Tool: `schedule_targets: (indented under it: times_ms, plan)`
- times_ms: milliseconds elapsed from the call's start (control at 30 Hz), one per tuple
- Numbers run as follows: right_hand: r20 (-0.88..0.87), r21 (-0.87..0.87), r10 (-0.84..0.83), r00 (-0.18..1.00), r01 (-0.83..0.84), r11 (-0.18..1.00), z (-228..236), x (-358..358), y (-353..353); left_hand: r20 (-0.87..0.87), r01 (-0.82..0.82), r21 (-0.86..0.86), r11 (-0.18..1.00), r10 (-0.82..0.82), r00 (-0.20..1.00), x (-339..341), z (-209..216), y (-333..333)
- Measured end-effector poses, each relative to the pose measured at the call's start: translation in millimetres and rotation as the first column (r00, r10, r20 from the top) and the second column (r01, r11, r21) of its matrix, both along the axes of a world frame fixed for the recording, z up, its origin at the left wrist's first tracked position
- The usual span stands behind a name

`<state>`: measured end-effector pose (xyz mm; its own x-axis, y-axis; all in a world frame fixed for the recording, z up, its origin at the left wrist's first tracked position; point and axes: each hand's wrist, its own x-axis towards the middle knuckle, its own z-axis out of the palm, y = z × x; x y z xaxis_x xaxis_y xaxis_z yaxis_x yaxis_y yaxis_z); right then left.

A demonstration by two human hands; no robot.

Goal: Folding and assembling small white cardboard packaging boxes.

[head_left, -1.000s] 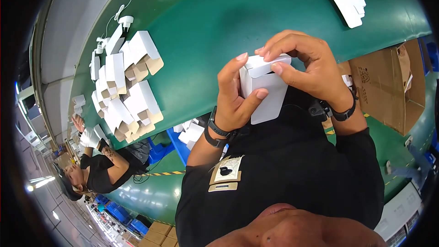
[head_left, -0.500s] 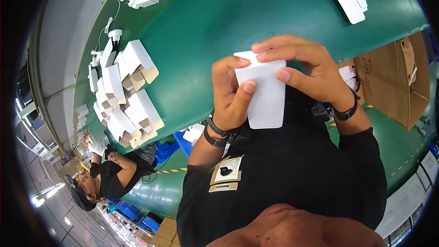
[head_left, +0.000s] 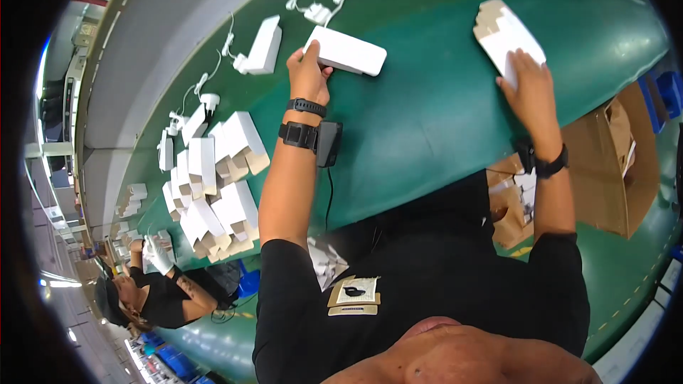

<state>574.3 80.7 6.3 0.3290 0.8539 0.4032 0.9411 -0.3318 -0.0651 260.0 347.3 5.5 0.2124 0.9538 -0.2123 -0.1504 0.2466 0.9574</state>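
Between left fingers (head_left: 312,50), carton (head_left: 350,50) (smooth, oblong)

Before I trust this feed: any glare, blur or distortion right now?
Head view: fisheye bows the green table's edge and blackens the corners; the overhead light at lower left is blown out; the right hand looks slightly smeared; the white box in the left hand looks nearly washed out.
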Motion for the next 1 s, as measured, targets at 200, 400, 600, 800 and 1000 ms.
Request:
schedule_targets:
  times_ms: [200,400,600,800,1000]
  plan:
    - [-0.031,0.037,-0.011,0.999,0.013,0.999,24,-5,-6,0.08,-0.161,0.05,0.986,0.157,0.984,1,-11,28]
    - [0.006,0.453,0.145,0.989,-0.132,0.882,69,-59,-14,0.008,0.176,0.351,0.92,-0.191,0.982,15,48,-115]
    - [-0.243,0.558,0.627,0.741,-0.422,0.715,72,-183,-23,0.299,0.304,0.347,0.887,-0.412,0.861,10,61,-203]
    - [-0.646,0.566,0.685,0.338,-0.391,0.726,88,-188,-22,0.484,0.441,0.221,0.87,-0.49,0.725,-39,43,-214]
    - [-0.81,0.224,0.515,0.279,-0.665,0.712,115,-150,0,0.262,0.552,0.109,0.827,-0.56,0.786,-75,37,-234]
